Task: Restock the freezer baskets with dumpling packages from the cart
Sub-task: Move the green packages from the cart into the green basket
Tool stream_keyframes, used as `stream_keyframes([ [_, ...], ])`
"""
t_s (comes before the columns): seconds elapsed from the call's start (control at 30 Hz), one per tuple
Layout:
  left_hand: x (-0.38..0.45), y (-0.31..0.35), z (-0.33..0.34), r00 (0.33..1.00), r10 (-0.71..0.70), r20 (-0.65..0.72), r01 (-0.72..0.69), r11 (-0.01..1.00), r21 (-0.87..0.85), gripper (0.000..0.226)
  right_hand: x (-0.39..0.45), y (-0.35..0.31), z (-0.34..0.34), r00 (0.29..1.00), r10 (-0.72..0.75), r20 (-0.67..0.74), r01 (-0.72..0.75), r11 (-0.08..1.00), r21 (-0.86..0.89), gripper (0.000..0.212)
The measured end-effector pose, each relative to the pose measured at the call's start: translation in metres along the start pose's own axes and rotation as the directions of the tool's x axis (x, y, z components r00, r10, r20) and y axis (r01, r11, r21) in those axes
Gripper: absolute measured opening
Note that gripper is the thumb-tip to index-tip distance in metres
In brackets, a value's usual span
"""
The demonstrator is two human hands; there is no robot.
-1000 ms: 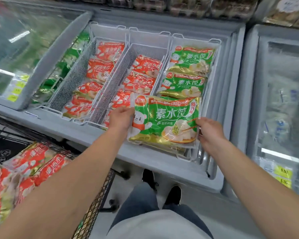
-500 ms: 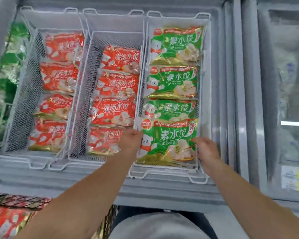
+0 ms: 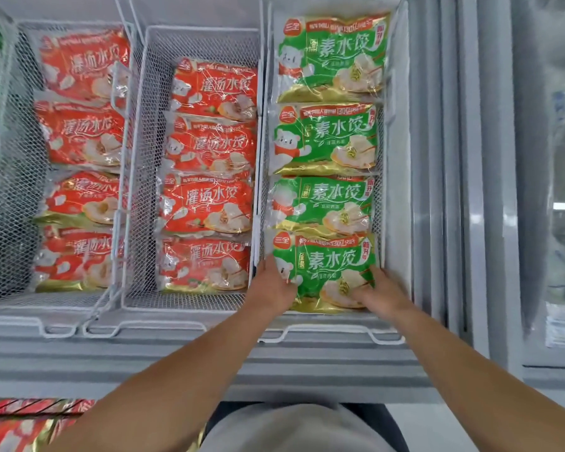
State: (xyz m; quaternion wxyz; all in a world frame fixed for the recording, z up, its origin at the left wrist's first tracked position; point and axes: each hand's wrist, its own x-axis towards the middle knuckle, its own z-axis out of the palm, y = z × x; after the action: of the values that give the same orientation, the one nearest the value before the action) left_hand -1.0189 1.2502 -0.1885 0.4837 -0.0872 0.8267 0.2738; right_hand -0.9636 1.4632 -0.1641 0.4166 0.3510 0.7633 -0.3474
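While its long axis runs left to right and its print reads upright, the green dumpling package (image 3: 325,272) lies nearest in the right basket (image 3: 392,203), left hand (image 3: 276,285) and right hand (image 3: 380,293) gripping its ends.

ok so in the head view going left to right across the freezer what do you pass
left basket of red packages → middle basket of red packages → right basket of green packages, where the left hand and right hand hold the nearest green package → closed glass lid
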Motion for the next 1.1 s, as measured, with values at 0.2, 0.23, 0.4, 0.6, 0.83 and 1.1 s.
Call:
stream_keyframes([
  [0.2, -0.008, 0.000, 0.007, 0.995, 0.079, 0.066, -0.091, 0.976, 0.199, 0.059, 0.003, 0.003, 0.007, 0.993, -0.091, -0.070, 0.068, 0.958, -0.277, 0.054],
  [0.23, -0.010, 0.000, 0.009, 0.991, 0.063, 0.114, -0.084, 0.978, 0.191, 0.053, 0.002, 0.004, 0.009, 0.996, -0.090, -0.021, 0.078, 0.941, -0.330, 0.059],
  [0.4, -0.013, -0.005, 0.018, 0.987, 0.037, 0.158, -0.062, 0.985, 0.158, 0.067, 0.001, 0.011, 0.015, 0.980, -0.089, 0.176, 0.139, 0.945, -0.295, 0.067],
  [0.6, -0.037, -0.001, 0.017, 0.998, 0.038, 0.049, -0.043, 0.995, 0.091, 0.059, -0.010, 0.021, 0.008, 0.965, -0.200, 0.171, 0.241, 0.932, -0.269, 0.073],
  [0.83, -0.128, -0.011, 0.034, 0.902, 0.120, -0.415, -0.191, 0.973, -0.133, 0.040, -0.065, 0.032, -0.004, 0.827, -0.562, -0.004, 0.531, 0.785, -0.319, 0.051],
  [1.1, -0.249, -0.108, 0.075, 0.706, -0.229, -0.670, -0.235, 0.817, -0.527, 0.023, -0.148, 0.007, 0.055, 0.558, -0.812, 0.170, 0.792, 0.459, -0.402, 0.038],
])
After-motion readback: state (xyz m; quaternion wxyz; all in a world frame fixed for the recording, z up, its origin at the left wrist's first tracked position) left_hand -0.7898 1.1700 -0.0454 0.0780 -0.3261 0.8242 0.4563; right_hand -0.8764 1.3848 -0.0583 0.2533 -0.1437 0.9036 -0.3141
